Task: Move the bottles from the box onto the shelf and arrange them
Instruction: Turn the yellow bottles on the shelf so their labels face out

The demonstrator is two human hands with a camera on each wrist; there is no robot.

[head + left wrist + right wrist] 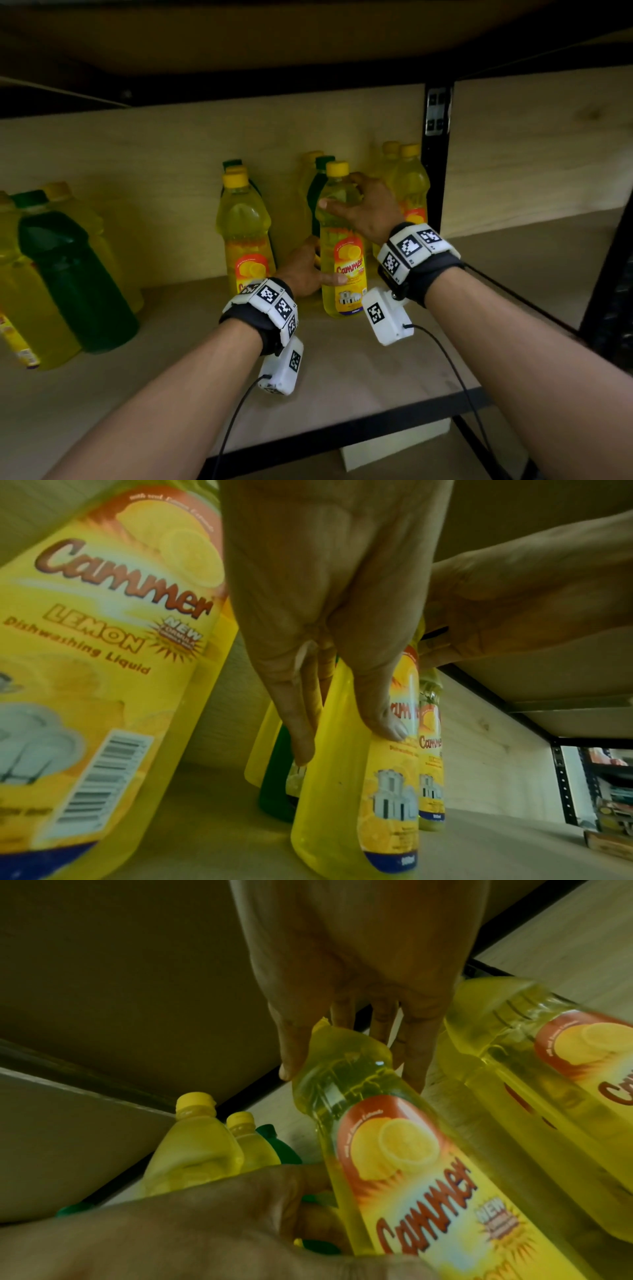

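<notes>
A yellow bottle [342,240] of lemon dishwashing liquid stands upright on the wooden shelf [342,370], towards the right end, and both hands are on it. The right hand [368,209] takes it high up, at the shoulder just below the yellow cap [337,168], the thumb across the front and the fingers reaching round the far side, so its grip is closed on the bottle. The left hand [303,270] holds it low down from the left side, the thumb lying on the label and the fingers [301,723] going behind, so that grip is closed round the same bottle too. Just behind it stand a green bottle [320,185] and another yellow one. To its left, a little apart, is a second row [244,233] with a yellow bottle in front and a green cap showing at the back. To its right, beside the black upright post [436,164], stand two more yellow bottles [411,185]. At the far left of the shelf a dark green bottle [75,274] stands among yellow ones. White marked bands sit on both wrists, with thin black cables trailing back.
</notes>
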